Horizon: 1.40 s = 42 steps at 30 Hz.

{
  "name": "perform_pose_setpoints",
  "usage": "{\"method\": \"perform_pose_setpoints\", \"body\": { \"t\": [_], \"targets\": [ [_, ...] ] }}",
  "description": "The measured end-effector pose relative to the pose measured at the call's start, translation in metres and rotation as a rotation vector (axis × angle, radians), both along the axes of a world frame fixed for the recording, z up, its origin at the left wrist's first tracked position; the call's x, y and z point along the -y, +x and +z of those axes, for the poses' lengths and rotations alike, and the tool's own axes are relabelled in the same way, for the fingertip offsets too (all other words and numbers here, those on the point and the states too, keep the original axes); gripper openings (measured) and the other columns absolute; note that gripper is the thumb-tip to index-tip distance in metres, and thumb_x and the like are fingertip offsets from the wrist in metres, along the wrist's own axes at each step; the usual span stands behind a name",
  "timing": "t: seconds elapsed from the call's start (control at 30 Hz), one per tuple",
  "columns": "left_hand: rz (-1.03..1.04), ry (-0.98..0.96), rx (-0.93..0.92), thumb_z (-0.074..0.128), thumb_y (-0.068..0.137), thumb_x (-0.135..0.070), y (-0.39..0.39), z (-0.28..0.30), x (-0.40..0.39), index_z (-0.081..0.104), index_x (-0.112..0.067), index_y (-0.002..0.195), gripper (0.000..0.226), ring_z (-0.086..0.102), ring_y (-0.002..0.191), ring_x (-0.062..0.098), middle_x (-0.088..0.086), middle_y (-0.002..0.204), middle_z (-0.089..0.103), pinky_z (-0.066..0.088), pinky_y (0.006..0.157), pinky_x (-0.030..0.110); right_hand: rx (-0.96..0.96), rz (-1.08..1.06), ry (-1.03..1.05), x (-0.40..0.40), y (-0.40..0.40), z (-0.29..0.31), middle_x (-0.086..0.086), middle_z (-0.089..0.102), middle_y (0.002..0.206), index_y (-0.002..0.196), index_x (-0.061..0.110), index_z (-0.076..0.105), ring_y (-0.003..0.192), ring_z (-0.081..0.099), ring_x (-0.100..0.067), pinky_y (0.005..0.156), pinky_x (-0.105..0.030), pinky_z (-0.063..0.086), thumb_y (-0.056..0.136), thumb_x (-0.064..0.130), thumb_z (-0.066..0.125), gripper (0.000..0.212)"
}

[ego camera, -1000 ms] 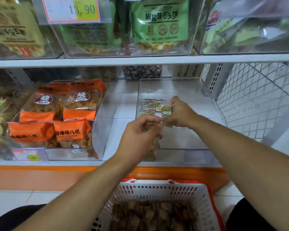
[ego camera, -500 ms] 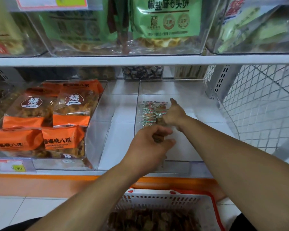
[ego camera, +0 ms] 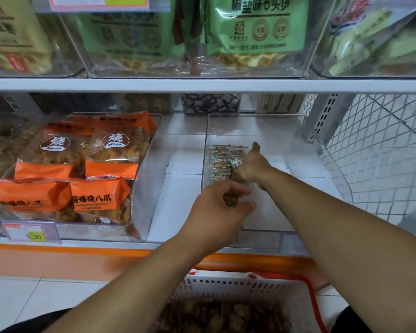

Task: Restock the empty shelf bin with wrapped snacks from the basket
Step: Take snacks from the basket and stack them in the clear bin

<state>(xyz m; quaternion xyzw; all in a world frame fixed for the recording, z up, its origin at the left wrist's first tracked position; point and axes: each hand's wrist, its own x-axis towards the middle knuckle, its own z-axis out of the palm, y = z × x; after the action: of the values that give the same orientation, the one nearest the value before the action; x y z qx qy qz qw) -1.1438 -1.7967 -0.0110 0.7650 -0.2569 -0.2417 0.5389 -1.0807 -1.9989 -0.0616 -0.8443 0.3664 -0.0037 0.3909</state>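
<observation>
Head view looks down at a shop shelf, with a price tag (ego camera: 31,234) clipped to the front edge at far left. Just right of it stands a clear bin (ego camera: 151,179) stacked with orange snack bags (ego camera: 65,174). A bare strip of white shelf (ego camera: 178,188) separates that bin from the clear shelf bin (ego camera: 305,150) further right. The left hand (ego camera: 216,212) hovers at the near left corner of this bin, its fingers curled round a small bunch of wrapped snacks (ego camera: 231,200) that shows only partly between them. Deeper in the bin, a short row of wrapped snacks in green and red wrappers (ego camera: 220,164) lies against the left wall. The right hand (ego camera: 252,164) reaches in beside that row, thumb pointing up and away; its fingers curl over brownish packets at the row's near end, though whether they truly grip them cannot be told because the hand is blurred. The two hands are near each other but apart. The rest of the bin floor is bare to the right. Below the shelf, a white basket with a red rim (ego camera: 228,284) sits between the forearms, filled with brown wrapped snacks (ego camera: 226,316). At far right a white wire mesh panel (ego camera: 380,150) closes the shelf end.
</observation>
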Motion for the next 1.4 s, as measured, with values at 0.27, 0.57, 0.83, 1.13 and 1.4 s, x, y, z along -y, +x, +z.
{"method": "perform_pose_setpoints", "body": {
  "t": [0.27,0.57,0.83,1.13,1.4],
  "targets": [
    [-0.018,0.018,0.004,0.073,0.091,-0.029,-0.001,0.001,-0.001,0.069,-0.036,0.105,0.017,0.067,0.091,0.004,-0.014,0.100,0.069,0.050,0.073,0.007,0.010,0.168,-0.111,-0.001,0.002,-0.003,-0.011,0.043,0.154,0.155,0.017,0.035,0.141,0.039,-0.033,0.112,-0.036,0.040,0.092,0.009,0.058,0.067],
    [-0.016,-0.003,-0.065,0.063,0.094,-0.009,-0.002,0.002,-0.001,0.070,-0.027,0.112,0.027,0.072,0.087,0.014,-0.009,0.104,0.068,0.054,0.063,0.010,0.146,0.017,0.010,0.001,-0.008,-0.001,-0.011,0.047,0.149,0.159,0.010,0.012,0.134,0.048,-0.030,0.107,-0.032,0.042,0.080,0.013,0.079,0.103],
    [0.047,-0.279,-0.204,0.049,0.099,0.003,-0.002,0.016,-0.004,0.071,-0.019,0.109,0.032,0.074,0.082,0.024,0.006,0.115,0.070,0.062,0.073,0.047,0.302,0.032,-0.002,-0.002,-0.054,0.059,-0.012,0.061,0.128,0.129,0.017,0.061,0.111,0.062,-0.026,0.093,-0.035,0.052,0.089,0.008,0.069,0.042],
    [-0.200,-0.425,0.022,0.044,0.095,0.019,-0.006,0.019,-0.022,0.041,-0.031,0.150,0.075,0.061,0.124,0.011,-0.006,0.146,0.056,0.053,0.094,0.023,0.200,0.374,0.850,-0.034,-0.133,0.103,-0.019,0.067,0.106,0.123,0.002,0.066,0.093,0.067,-0.030,0.071,-0.035,0.057,0.092,0.051,0.061,0.059],
    [-0.137,-0.386,0.107,0.056,0.098,0.006,-0.013,0.016,-0.031,0.012,-0.044,0.156,0.089,0.069,0.104,0.002,-0.029,0.149,0.044,0.053,0.081,0.016,0.426,0.329,0.641,-0.055,-0.144,0.096,-0.007,0.077,0.106,0.114,0.015,0.068,0.093,0.072,-0.016,0.082,-0.033,0.055,0.079,0.010,0.078,0.037]
  ]
}}
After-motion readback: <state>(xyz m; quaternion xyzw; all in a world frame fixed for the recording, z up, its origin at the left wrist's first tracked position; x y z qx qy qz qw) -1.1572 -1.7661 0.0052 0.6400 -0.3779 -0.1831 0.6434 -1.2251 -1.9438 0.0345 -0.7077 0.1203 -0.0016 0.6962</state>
